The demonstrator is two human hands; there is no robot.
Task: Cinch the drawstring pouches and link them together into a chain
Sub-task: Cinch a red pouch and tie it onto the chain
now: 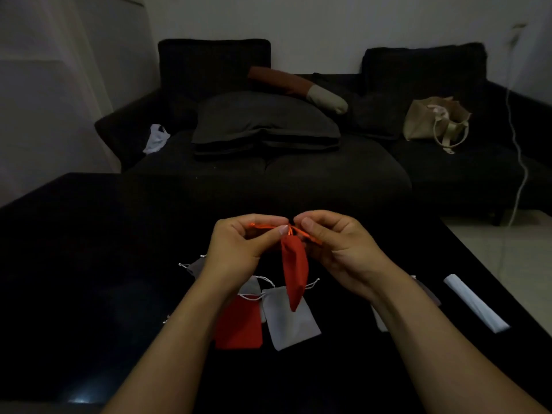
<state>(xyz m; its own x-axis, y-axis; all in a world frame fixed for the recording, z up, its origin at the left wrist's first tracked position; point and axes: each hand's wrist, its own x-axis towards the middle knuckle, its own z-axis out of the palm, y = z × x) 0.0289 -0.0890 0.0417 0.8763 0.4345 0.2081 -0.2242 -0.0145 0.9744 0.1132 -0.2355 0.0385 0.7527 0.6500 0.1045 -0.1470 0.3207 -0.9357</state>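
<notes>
A red drawstring pouch point(294, 270) hangs above the black table, its mouth gathered at the top. My left hand point(239, 249) pinches the orange drawstring on the pouch's left side. My right hand point(337, 246) pinches the drawstring on its right side. Both hands meet just above the pouch mouth. Flat on the table below lie another red pouch point(239, 327) and a grey pouch point(291, 318) with white strings. More grey pouches point(194, 267) show behind my left wrist, and one point(379, 321) is partly hidden under my right forearm.
A white folded strip point(475, 303) lies on the black table point(89, 279) at the right. Behind the table stands a dark sofa point(268, 162) with cushions, a white item and a beige tote bag point(436, 121). A white cable hangs at the far right.
</notes>
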